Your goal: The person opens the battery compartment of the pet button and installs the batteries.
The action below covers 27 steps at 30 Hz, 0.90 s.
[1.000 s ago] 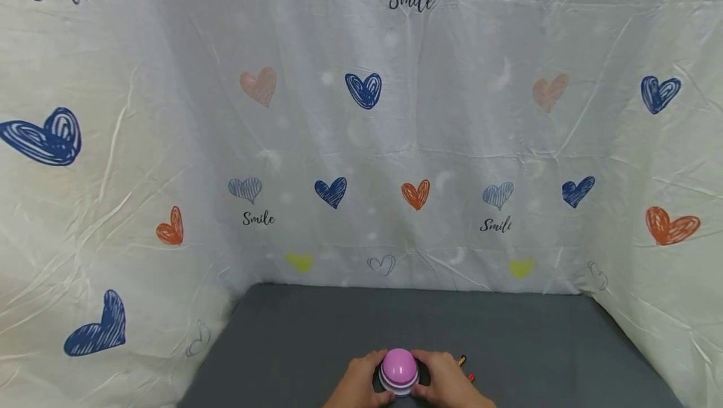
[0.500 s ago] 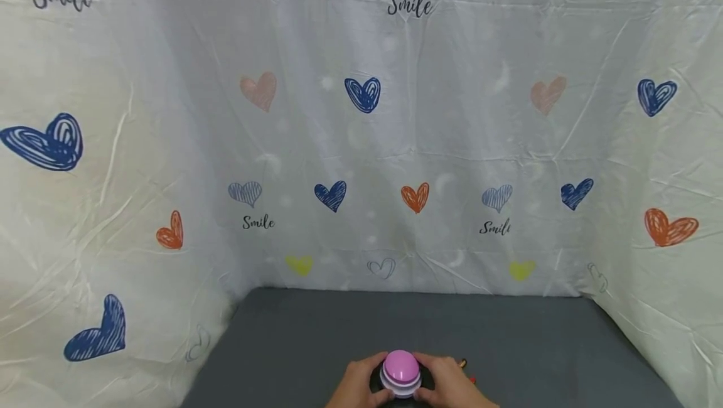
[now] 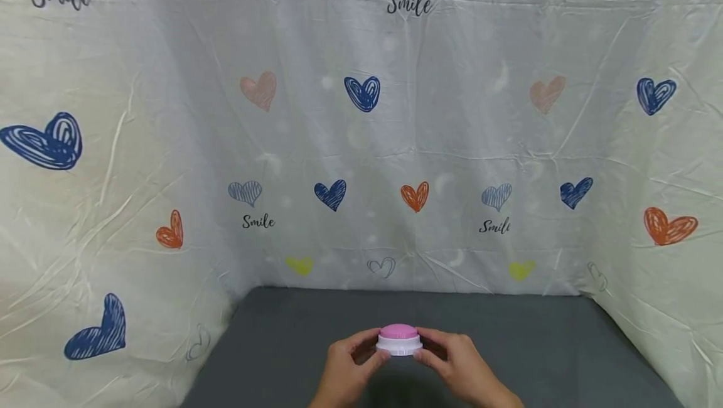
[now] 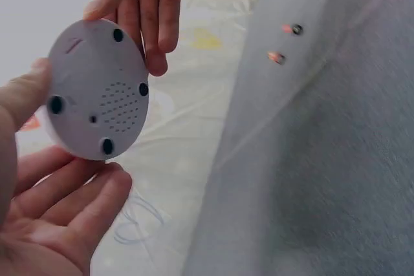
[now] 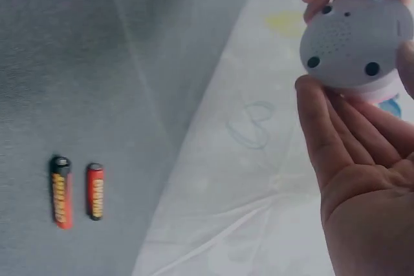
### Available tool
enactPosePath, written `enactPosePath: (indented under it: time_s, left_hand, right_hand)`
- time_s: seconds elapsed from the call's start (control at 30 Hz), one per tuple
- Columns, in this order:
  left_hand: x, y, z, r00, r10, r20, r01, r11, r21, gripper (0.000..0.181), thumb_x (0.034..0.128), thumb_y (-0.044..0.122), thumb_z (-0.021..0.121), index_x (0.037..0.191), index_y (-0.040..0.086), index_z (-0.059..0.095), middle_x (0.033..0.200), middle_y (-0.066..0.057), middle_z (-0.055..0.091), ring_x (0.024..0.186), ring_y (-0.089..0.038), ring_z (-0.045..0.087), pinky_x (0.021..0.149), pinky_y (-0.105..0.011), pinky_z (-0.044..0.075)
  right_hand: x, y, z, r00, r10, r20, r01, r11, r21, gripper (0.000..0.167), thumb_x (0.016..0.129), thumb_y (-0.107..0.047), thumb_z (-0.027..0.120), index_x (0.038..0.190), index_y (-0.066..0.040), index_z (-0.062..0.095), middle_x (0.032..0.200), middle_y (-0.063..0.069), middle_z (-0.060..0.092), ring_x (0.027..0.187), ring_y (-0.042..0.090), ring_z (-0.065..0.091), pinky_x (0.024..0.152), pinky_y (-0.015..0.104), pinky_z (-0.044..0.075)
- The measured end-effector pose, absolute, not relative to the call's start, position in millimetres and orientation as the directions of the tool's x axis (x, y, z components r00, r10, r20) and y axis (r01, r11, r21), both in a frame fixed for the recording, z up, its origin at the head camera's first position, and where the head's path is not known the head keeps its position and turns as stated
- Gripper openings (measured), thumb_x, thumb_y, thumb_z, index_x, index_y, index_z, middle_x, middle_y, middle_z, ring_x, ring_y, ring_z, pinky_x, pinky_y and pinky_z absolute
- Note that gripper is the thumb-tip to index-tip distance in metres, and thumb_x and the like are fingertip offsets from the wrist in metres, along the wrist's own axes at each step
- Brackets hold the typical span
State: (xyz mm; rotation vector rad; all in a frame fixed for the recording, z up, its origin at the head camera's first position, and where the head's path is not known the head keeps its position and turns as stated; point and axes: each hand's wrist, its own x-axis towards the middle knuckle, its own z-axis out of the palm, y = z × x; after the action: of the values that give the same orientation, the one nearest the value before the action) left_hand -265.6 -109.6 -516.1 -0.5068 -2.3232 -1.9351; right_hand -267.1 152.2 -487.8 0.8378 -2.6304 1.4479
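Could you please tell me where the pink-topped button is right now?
In the head view, the pink-topped button is at the bottom centre, held up between the left hand and the right hand above the grey table.

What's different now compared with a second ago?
The pink-and-white button has risen higher in the head view and tipped, so its white side shows more. The left hand and right hand moved up with it. Two batteries beside the right hand have dropped out of the head view. Unchanged: both hands hold the button; the heart-patterned cloth hangs behind.
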Motion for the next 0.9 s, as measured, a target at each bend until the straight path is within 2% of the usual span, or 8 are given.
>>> enactPosePath:
  time_s: [0.17, 0.33, 0.43, 0.73, 0.9]
  left_hand:
    - [-261, -104, -504, -0.948, 0.057, 0.313, 0.318, 0.097, 0.943, 0.038, 0.0946, 0.028, 0.087, 0.123, 0.004, 0.079, 0.121, -0.016, 0.08, 0.106, -0.015, 0.081, 0.088, -0.028, 0.07]
    - [-259, -102, -496, -0.948, -0.005, 0.317, 0.316, 0.046, 0.948, 0.028, 0.094, 0.023, 0.088, 0.114, 0.005, 0.08, 0.114, -0.016, 0.082, 0.095, -0.015, 0.083, 0.081, -0.03, 0.071]
    - [-258, -102, -495, -0.954, -0.014, 0.3, 0.3, 0.025, 0.954, 0.027, 0.0948, 0.02, 0.087, 0.114, 0.003, 0.079, 0.113, -0.018, 0.081, 0.091, -0.017, 0.083, 0.077, -0.032, 0.072]
    - [-260, -101, -501, -0.956, -0.054, 0.29, 0.289, 0.033, 0.957, 0.025, 0.0962, 0.023, 0.086, 0.113, 0.005, 0.081, 0.108, -0.016, 0.081, 0.082, -0.017, 0.082, 0.071, -0.033, 0.072]
    - [-261, -100, -508, -0.971, -0.014, 0.239, 0.239, 0.03, 0.971, 0.031, 0.0997, 0.026, 0.082, 0.118, 0.001, 0.079, 0.111, -0.019, 0.079, 0.087, -0.017, 0.08, 0.072, -0.037, 0.073]
  right_hand:
    - [-264, 148, -476, -0.882, -0.372, 0.288, -0.435, 0.413, -0.8, 0.047, 0.107, -0.039, 0.069, 0.137, -0.003, 0.074, 0.129, 0.012, 0.079, 0.108, 0.012, 0.079, 0.089, 0.029, 0.07]
    - [-261, 144, -471, -0.893, -0.334, 0.303, -0.42, 0.371, -0.828, 0.038, 0.108, -0.035, 0.07, 0.129, -0.005, 0.078, 0.111, 0.005, 0.083, 0.096, 0.015, 0.081, 0.081, 0.023, 0.069]
    - [-260, 142, -470, -0.896, -0.318, 0.309, -0.415, 0.357, -0.837, 0.036, 0.108, -0.035, 0.069, 0.125, -0.004, 0.079, 0.103, 0.002, 0.083, 0.09, 0.017, 0.08, 0.078, 0.021, 0.069]
    - [-259, 139, -474, -0.912, -0.279, 0.302, -0.39, 0.355, -0.85, 0.031, 0.108, -0.032, 0.07, 0.12, -0.005, 0.079, 0.094, 0.0, 0.081, 0.08, 0.009, 0.077, 0.071, 0.024, 0.069]
    - [-260, 138, -483, -0.928, -0.26, 0.267, -0.35, 0.366, -0.862, 0.028, 0.107, -0.031, 0.071, 0.112, -0.006, 0.081, 0.085, -0.001, 0.079, 0.073, 0.008, 0.074, 0.065, 0.023, 0.067]
